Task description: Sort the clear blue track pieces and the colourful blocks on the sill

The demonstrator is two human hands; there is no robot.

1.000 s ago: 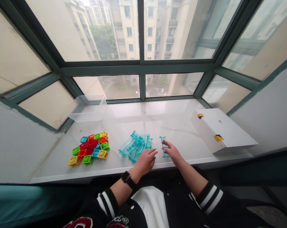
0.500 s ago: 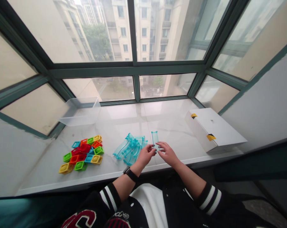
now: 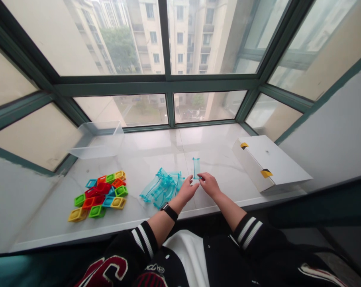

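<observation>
A straight piece of see-through blue plastic track [image 3: 196,167] stands out in front of my hands near the middle of the sill. My right hand [image 3: 210,185] pinches its near right corner between thumb and fingers. Just left of it, my left hand [image 3: 188,190] has its thumb and fingers apart, close to the near end of the track and apparently not gripping it. To the left of that hand, partly behind its wrist, lies a pile of similar translucent blue pieces [image 3: 162,185], some of them curved.
Red, green, yellow and blue plastic blocks [image 3: 99,195] lie grouped at the left. Behind them a clear plastic bin [image 3: 93,151] stands against the window. A white box [image 3: 273,159] with yellow-black tape sits at the right. The marble sill [image 3: 156,149] ends at the window frame.
The blue track piece has moved slightly away from me. My left fingers have come off it and spread, while my right fingers have closed on its near corner.
</observation>
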